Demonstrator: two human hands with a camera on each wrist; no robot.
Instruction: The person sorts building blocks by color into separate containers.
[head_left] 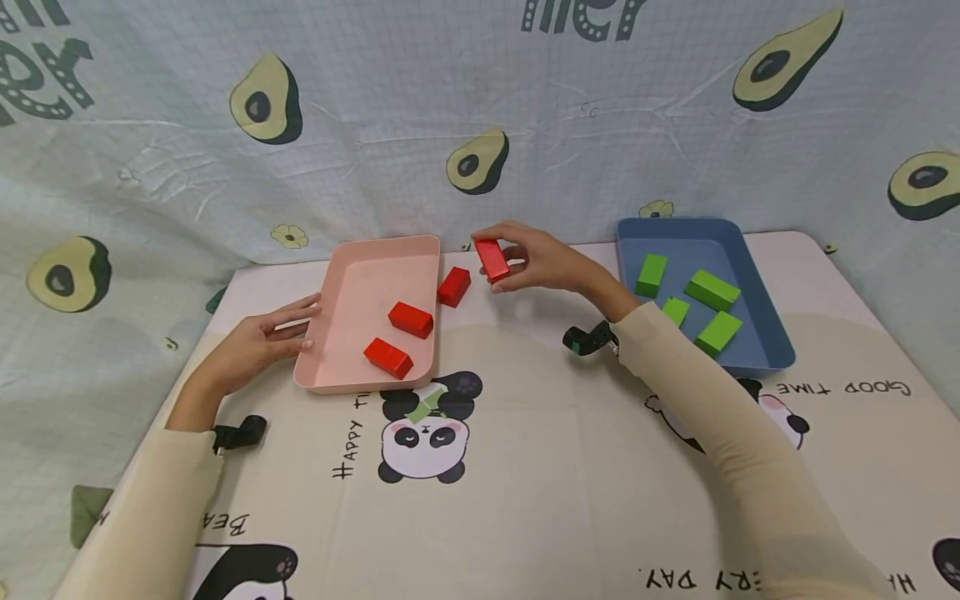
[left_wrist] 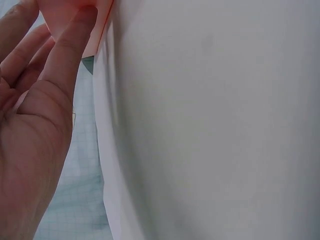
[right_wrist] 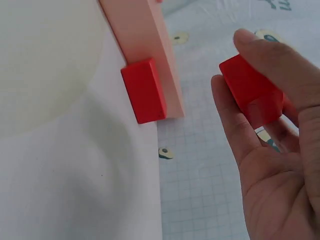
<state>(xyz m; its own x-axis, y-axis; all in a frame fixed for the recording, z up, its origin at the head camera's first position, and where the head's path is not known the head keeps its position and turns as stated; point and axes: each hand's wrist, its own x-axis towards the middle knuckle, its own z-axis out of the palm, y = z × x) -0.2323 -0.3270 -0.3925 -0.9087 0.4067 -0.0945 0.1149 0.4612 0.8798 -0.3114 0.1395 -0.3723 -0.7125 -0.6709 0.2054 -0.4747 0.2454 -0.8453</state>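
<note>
In the head view my right hand (head_left: 536,258) pinches a red block (head_left: 492,260) above the back of the table, between the two trays. The right wrist view shows that block (right_wrist: 252,90) between thumb and fingers. Another red block (head_left: 453,287) lies on the table against the right side of the pink tray (head_left: 352,283). Inside the pink tray are two more, a red block (head_left: 411,320) and a nearer red block (head_left: 388,357). My left hand (head_left: 262,343) rests its extended fingers on the tray's left rim; in the left wrist view its fingertips touch the pink wall.
A blue tray (head_left: 768,333) at the back right holds several green blocks (head_left: 712,290), partly behind my right forearm. The table (head_left: 540,467) has a panda-print cover. An avocado-print cloth (head_left: 375,183) hangs behind it. Each wrist carries a black camera (head_left: 588,338).
</note>
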